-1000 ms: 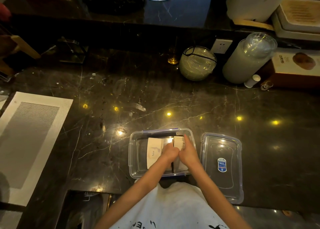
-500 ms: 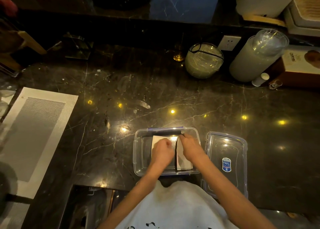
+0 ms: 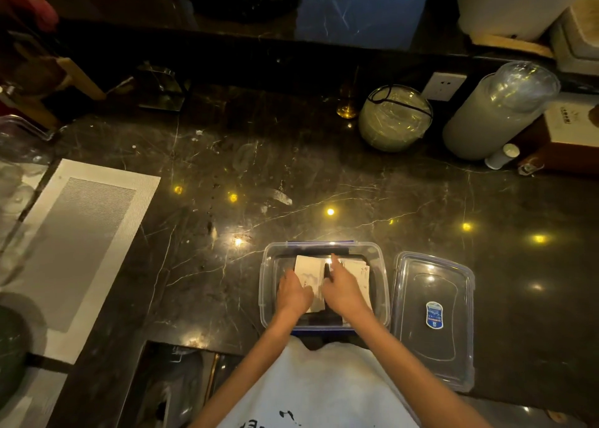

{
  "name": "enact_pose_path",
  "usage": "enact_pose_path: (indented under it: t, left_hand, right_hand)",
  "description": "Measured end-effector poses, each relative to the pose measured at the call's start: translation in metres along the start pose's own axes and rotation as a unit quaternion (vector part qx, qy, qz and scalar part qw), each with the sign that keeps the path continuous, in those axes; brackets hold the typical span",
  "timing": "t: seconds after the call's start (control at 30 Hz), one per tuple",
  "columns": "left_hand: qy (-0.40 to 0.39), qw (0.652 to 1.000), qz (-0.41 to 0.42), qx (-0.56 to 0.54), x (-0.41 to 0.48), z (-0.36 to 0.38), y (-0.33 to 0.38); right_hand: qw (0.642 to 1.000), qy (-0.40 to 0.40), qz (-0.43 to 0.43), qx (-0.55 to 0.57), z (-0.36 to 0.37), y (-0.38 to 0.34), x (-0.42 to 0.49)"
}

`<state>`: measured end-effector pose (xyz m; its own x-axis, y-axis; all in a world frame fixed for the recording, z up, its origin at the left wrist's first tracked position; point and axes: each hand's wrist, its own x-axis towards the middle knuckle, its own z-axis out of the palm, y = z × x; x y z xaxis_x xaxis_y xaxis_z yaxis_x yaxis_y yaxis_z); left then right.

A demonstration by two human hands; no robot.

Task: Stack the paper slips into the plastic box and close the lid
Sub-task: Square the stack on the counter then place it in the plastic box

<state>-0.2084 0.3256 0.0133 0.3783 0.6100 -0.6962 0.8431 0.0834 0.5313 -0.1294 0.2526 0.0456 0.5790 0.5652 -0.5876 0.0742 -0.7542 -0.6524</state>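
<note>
From the head camera, a clear plastic box (image 3: 324,285) sits open on the dark marble bench (image 3: 227,174), close to the near edge and just in front of the person's white shirt (image 3: 324,392). Inside it lie two piles of white paper slips side by side: the left pile (image 3: 309,273) and the right pile (image 3: 358,272), with a narrow dark gap between them.

The left hand (image 3: 293,293) rests palm down on the near part of the left pile, its fingers (image 3: 287,276) spread flat on the paper and not closed around anything. The right hand (image 3: 343,289) lies over the right pile with its forefinger stretched out straight toward the far wall of the box along the gap; the other fingers (image 3: 327,285) are curled loosely under, and whether they pinch any slip cannot be told.

The lid (image 3: 432,317) lies flat on the bench just to the right of the box, apart from it, with a small blue label near its middle.

Farther back on the bench stand a round glass jar (image 3: 395,118) with a black cord over it, a tall cloudy cylinder (image 3: 499,109) leaning to its right, and a small white bottle (image 3: 502,156) lying at the cylinder's foot. A white wall socket (image 3: 444,86) shows between jar and cylinder. At the left lies a white and grey woven mat (image 3: 81,249).
</note>
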Motion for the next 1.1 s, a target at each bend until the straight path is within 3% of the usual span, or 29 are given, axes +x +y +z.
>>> enact_pose_path:
  t: [0.17,0.37,0.67,1.1]
  left_hand:
    - [-0.024,0.998,0.009,-0.048,0.000,-0.002,-0.003]
    - [-0.070,0.987,-0.034,-0.141,-0.006,-0.001,-0.001]
    - [-0.117,0.978,-0.071,-0.160,-0.010,-0.001,0.005]
    - [-0.068,0.986,-0.103,-0.108,-0.010,-0.001,0.011]
  right_hand:
    - [0.982,-0.005,0.112,0.149,0.032,-0.008,-0.005]
    - [0.948,-0.002,0.180,0.262,0.036,0.004,-0.004]
    - [0.949,-0.010,0.191,0.252,0.034,0.009,0.002]
    - [0.957,-0.047,0.210,0.192,0.020,0.010,0.006]
